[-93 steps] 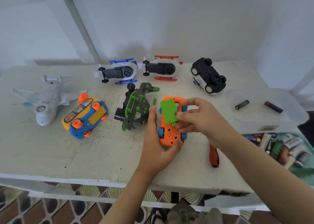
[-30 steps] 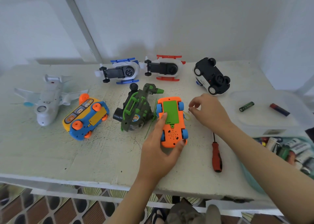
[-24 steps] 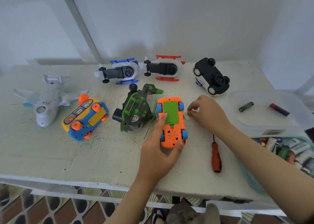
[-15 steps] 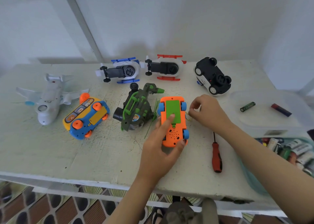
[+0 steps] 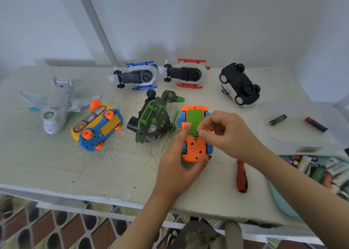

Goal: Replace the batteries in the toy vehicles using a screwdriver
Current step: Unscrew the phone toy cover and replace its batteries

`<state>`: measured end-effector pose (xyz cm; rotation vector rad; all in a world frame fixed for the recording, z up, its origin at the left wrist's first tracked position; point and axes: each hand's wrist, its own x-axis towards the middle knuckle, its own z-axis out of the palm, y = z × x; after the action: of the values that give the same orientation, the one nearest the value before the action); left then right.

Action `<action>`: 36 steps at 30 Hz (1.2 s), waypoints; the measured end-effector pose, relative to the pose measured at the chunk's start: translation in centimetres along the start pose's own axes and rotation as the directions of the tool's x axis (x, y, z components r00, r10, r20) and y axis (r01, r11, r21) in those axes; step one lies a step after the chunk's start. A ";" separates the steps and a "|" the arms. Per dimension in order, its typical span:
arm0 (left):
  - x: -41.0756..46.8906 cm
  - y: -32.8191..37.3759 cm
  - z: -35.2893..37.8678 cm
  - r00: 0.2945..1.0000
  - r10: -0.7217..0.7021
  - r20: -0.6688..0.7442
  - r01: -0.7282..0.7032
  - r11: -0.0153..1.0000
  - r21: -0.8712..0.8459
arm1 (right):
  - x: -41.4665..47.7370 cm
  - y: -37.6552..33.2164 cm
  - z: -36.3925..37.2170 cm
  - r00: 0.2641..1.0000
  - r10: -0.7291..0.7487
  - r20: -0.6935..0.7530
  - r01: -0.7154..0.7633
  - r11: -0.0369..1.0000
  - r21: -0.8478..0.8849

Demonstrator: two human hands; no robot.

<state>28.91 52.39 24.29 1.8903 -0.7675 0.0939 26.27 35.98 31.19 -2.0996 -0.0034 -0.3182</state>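
An orange toy car (image 5: 195, 150) lies upside down near the table's middle, with its green battery cover (image 5: 195, 116) set in place. My left hand (image 5: 177, 165) grips the car's near end; its index finger lies along the cover's left edge. My right hand (image 5: 228, 135) hovers over the cover's near tab with thumb and forefinger pinched together on a tiny screw, which the fingertips hide. The red-handled screwdriver (image 5: 241, 177) lies on the table to the right of the car, untouched.
Other toys lie around: a white plane (image 5: 54, 105), a yellow-blue bus (image 5: 98, 126), a green helicopter (image 5: 154, 118), two white helicopters (image 5: 137, 75), a black car (image 5: 239, 84). Two batteries (image 5: 278, 119) rest on a clear lid (image 5: 302, 141); a teal tub (image 5: 283, 205) holds several more.
The green cover went back onto the car. My right hand picked something tiny off the table beside the car and moved left over the cover's tab. My left hand stayed on the car.
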 end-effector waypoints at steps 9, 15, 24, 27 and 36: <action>0.0 0.0 -0.1 0.997 -0.082 0.012 0.082 0.994 -0.068 | -0.5 0.9 1.0 0.994 -0.106 0.025 0.109 0.970 -0.217; 0.0 0.0 -0.1 0.995 -0.099 0.013 0.100 0.993 -0.068 | -0.3 0.3 1.0 0.998 -0.065 0.025 0.069 0.976 -0.204; 0.1 0.1 -0.2 0.991 -0.131 0.017 0.132 0.988 -0.083 | -1.0 -0.4 2.4 0.917 0.360 -0.174 -0.326 0.925 0.195; 0.1 0.0 -0.1 0.993 -0.121 0.019 0.122 0.989 -0.080 | -1.0 -0.6 2.5 0.767 0.641 0.000 -0.555 0.664 0.502; 0.2 0.2 -0.2 0.994 -0.107 0.009 0.107 0.992 -0.063 | -1.3 -0.9 2.0 0.696 0.694 0.185 -0.613 0.440 0.656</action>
<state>29.00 52.40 24.59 1.8677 -0.6641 -0.0031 25.34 38.33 30.61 -1.1853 0.6749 0.0639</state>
